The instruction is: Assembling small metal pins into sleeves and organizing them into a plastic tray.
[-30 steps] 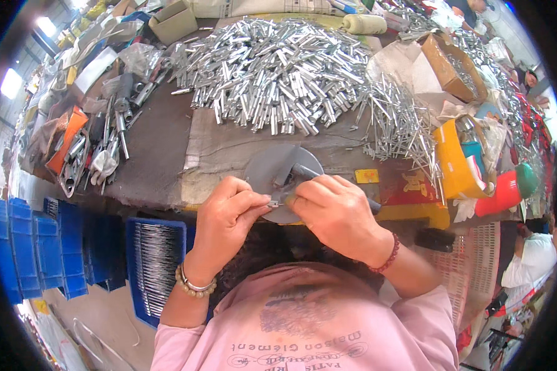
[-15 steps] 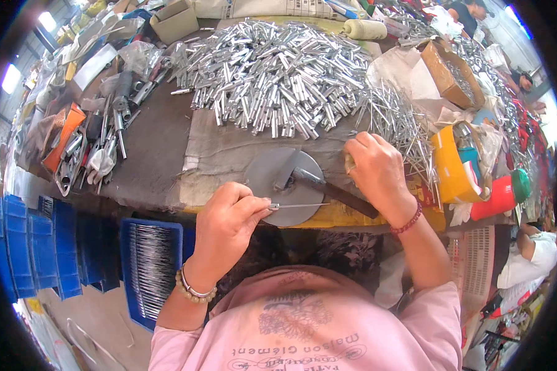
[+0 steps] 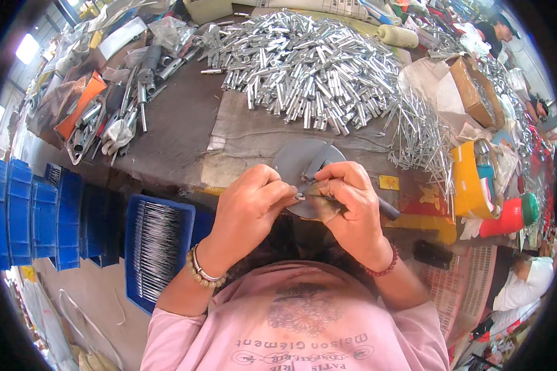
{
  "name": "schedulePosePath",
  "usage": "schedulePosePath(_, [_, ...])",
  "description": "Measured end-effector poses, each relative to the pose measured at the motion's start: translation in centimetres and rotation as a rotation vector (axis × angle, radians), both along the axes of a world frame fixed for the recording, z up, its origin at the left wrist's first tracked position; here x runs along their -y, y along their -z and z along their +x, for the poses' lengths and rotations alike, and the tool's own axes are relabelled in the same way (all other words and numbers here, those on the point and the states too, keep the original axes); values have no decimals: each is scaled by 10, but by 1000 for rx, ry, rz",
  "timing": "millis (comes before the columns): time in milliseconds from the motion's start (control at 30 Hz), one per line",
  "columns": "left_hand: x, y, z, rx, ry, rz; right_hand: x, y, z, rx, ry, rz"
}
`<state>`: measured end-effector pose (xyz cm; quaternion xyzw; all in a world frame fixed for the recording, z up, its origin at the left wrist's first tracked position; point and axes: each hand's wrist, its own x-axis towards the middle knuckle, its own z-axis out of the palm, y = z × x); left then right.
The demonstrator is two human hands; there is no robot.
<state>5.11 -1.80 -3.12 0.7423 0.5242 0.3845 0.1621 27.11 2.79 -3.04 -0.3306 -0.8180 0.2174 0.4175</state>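
My left hand (image 3: 257, 201) is closed in a pinch on a slim metal rod with a small fitting at its end (image 3: 300, 196), mostly hidden by my fingers. Close beside it, my right hand (image 3: 353, 207) has thumb and fingers pinched together. What it holds is too small and blurred to make out. Just beyond both hands lies a grey round plate (image 3: 288, 157) with an angled metal piece on it. A dark-handled tool (image 3: 388, 210) reaches out from the plate, partly behind my right hand.
A big heap of short metal tubes (image 3: 315, 74) covers the far table, with thin rods (image 3: 418, 133) to its right. Hand tools (image 3: 114, 117) lie left. A blue crate (image 3: 130, 247) of metal rods stands low left. Yellow (image 3: 467, 179) and red (image 3: 501, 219) containers stand right.
My right hand has come from beside the thin rods to meet my left hand. The left hand has moved slightly right and up, still pinching the rod. The whole view has shifted.
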Motion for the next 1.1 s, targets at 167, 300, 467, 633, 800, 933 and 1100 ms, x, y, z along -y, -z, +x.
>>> schedulePosePath(167, [0,0,1,6,-11,-1,-1,3,-6,50,34,64])
schedulePosePath(300, [1,-1,1,8,-12,14,-1,4,-7,52,43,55])
schedulePosePath(467, [1,1,1,4,-21,19,0,5,-11,55,68,106])
schedulePosePath(633, [1,1,1,5,-17,24,2,8,-7,99,79,133])
schedulePosePath(800, [0,2,2,24,-16,-20,7,-3,5,222,44,192])
schedulePosePath(933, [2,0,1,32,-6,-27,5,-27,29,382,258,219])
schedulePosePath(1100, [1,3,-2,62,-3,-68,8,-27,44,388,264,111])
